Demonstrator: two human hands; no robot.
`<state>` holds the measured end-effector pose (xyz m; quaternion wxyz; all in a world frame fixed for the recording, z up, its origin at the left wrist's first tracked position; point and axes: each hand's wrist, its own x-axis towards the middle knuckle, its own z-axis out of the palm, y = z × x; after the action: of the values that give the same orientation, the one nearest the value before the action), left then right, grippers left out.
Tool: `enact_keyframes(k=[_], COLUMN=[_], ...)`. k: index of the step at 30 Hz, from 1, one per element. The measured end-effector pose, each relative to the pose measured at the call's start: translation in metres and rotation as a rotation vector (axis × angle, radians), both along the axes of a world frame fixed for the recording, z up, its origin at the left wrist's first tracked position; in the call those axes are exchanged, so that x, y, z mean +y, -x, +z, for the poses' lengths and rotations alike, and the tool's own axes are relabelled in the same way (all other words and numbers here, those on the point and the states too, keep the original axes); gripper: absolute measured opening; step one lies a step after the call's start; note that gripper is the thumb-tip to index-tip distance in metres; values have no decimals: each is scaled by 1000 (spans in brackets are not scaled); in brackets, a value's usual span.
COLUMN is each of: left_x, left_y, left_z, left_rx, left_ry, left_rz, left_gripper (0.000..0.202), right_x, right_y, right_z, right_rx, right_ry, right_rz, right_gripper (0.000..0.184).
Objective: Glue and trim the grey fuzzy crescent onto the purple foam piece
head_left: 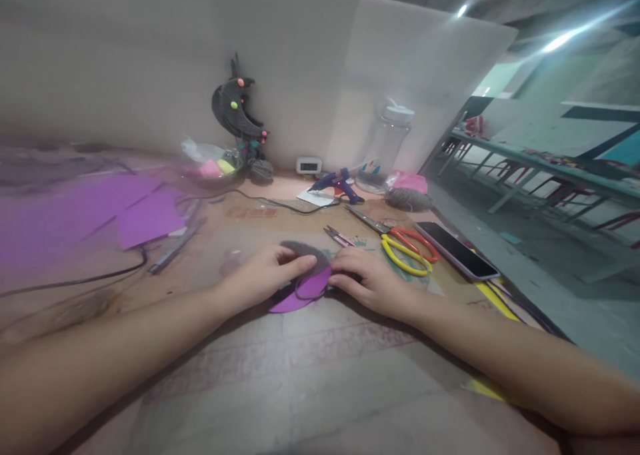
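Over the middle of the table, a round purple piece (pixel 315 283), likely foam or felt sheet, is partly covered by dark grey yarn (pixel 303 248). My left hand (pixel 273 273) is closed on the piece at its left side, its thumb pressing down on the grey yarn. A loose strand of the yarn curves across the bare purple part. My right hand (pixel 367 276) is closed at the right edge, fingers bent around where the strand ends. The fingertips partly hide what they pinch. Small snips (pixel 339 236) lie just beyond my right hand.
Scissors (pixel 407 245), a phone (pixel 456 250) and a blue glue gun (pixel 337 185) with a trailing cord lie beyond my hands. A clear bottle (pixel 387 142), timer (pixel 309 166), yarn ball (pixel 409 199) and dark crescent ornament (pixel 233 108) stand behind. Purple sheets (pixel 150 218) lie left.
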<state>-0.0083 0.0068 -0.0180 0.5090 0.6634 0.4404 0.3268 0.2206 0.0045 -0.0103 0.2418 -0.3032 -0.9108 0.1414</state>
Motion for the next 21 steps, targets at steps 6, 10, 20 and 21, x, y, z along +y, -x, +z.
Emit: enact_keyframes(k=[6,10,20,21], left_x=[0,0,-2,-2], left_y=[-1,-3,-7,-7], left_z=[4,6,10,11], left_rx=[-4,-53,-148,-153], left_ry=[-20,-20,-25,-29], left_rz=[75,125,77,74], left_gripper=[28,20,19,19], right_x=[0,7,48,56], right_y=[-6,-18,-42,-43], right_z=[3,10,29,32], right_rx=[-27,-108,-526,-534], right_ry=[-62,-230,-487,-435], right_rz=[7,1,-237,-296], right_gripper=[22,22,29,28])
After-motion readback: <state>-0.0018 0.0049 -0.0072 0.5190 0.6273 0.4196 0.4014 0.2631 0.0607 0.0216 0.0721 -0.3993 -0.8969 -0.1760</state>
